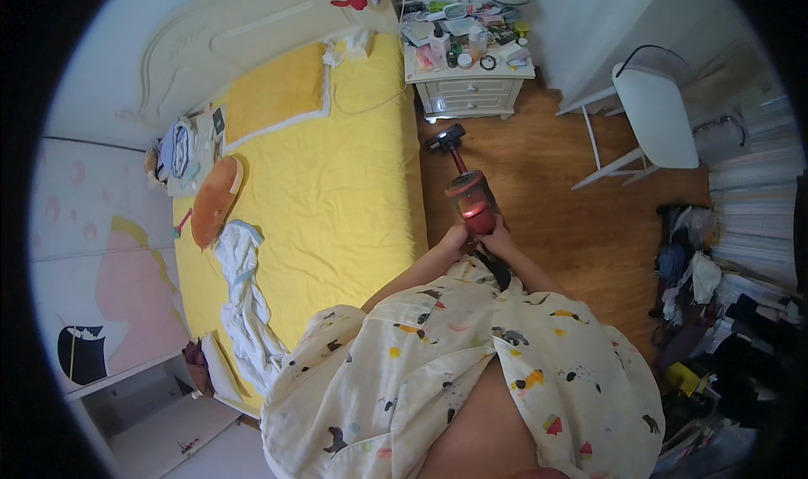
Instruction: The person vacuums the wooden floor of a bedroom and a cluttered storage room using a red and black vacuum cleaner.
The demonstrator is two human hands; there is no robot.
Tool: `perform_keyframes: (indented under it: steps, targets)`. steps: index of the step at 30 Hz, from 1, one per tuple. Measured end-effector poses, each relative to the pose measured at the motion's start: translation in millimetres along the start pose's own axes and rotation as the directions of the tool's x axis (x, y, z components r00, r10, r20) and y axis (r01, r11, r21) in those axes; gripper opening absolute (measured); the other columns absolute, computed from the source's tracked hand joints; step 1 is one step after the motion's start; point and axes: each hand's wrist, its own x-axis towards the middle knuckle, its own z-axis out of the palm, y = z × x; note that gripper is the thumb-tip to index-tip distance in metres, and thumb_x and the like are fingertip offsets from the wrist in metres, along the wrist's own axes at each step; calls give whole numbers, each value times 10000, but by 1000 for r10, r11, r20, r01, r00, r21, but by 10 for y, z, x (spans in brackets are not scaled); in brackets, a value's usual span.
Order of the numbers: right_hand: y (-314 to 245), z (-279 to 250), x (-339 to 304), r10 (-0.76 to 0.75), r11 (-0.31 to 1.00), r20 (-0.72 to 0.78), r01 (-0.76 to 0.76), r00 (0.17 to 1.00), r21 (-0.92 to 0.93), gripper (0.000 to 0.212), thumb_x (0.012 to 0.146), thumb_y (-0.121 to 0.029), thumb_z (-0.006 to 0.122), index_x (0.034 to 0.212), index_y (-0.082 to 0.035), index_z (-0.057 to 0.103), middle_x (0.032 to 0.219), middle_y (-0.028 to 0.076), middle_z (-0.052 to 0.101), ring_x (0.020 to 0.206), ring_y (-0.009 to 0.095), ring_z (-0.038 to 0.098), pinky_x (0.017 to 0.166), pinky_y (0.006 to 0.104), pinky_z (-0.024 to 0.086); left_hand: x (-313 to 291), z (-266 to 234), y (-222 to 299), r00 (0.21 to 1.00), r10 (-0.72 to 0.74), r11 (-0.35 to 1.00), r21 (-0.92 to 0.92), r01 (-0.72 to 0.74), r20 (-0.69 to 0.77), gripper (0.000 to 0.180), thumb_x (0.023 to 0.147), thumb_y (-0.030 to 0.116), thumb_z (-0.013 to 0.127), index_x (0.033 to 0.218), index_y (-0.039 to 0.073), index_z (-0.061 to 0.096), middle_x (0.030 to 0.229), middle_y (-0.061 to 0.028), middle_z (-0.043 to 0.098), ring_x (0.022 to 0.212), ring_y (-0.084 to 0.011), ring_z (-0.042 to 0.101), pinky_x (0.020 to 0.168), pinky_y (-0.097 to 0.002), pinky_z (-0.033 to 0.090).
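Just beyond my body, over the wooden floor, is a red and dark cordless vacuum cleaner point(471, 194). Its narrow tube runs away from me to a black floor head point(445, 138) beside the bed's edge. My left hand point(457, 238) is closed at the left of the near end, and my right hand point(499, 240) is closed round its right side. The handle is mostly hidden between the hands. A black strap-like piece point(497, 268) hangs below them against my patterned clothing.
To the left is a bed with a yellow sheet point(353, 193), a pillow point(278, 96), an orange cushion point(215, 201) and a white cloth point(242, 298). A cluttered nightstand point(471, 96) stands ahead. A white chair point(656, 117) and piled clothes point(741, 336) are at the right.
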Motion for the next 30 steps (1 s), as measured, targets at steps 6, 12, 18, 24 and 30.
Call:
perform_keyframes:
  steps: [6,12,18,24,30]
  targets:
    - [73,-356,-418,9,990,-11,-10,1000,-142,681,656,-279,610,1193,-34,269,974,254,520,907,390,501,764,414,409,-352,518,42,988,-80,988,-121,96,136,261,825,268,453,1040,126,489,973,-30,551,838,-155,535,729,-324,433]
    - [213,-571,-939,25,981,-77,-39,997,-188,681,666,-291,591,1227,-68,275,938,249,533,879,380,513,748,419,415,-531,844,-226,968,-104,992,-42,116,229,369,805,274,505,1141,138,431,1091,-45,508,1000,-178,483,868,-328,380]
    - [381,-693,-1596,128,965,-218,-172,967,-199,603,680,-251,568,1203,-101,309,885,229,554,833,385,526,717,438,420,-711,1224,-565,935,-213,976,99,193,284,356,808,279,498,1129,137,439,1086,-43,509,997,-177,482,867,-327,379]
    - [648,-605,-2161,161,974,-214,-190,964,-123,671,683,-226,565,1231,-67,212,854,233,556,807,389,529,700,437,424,-899,1298,-941,908,-314,946,172,275,278,343,811,284,490,1117,136,446,1081,-42,511,993,-176,482,866,-326,379]
    - [499,-673,-2684,232,969,-179,-243,956,-46,745,684,-226,565,1256,-22,134,842,248,552,786,388,534,696,435,425,-1066,1191,-1128,905,-349,929,216,300,244,331,814,288,483,1105,135,453,1076,-41,513,990,-175,482,864,-325,378]
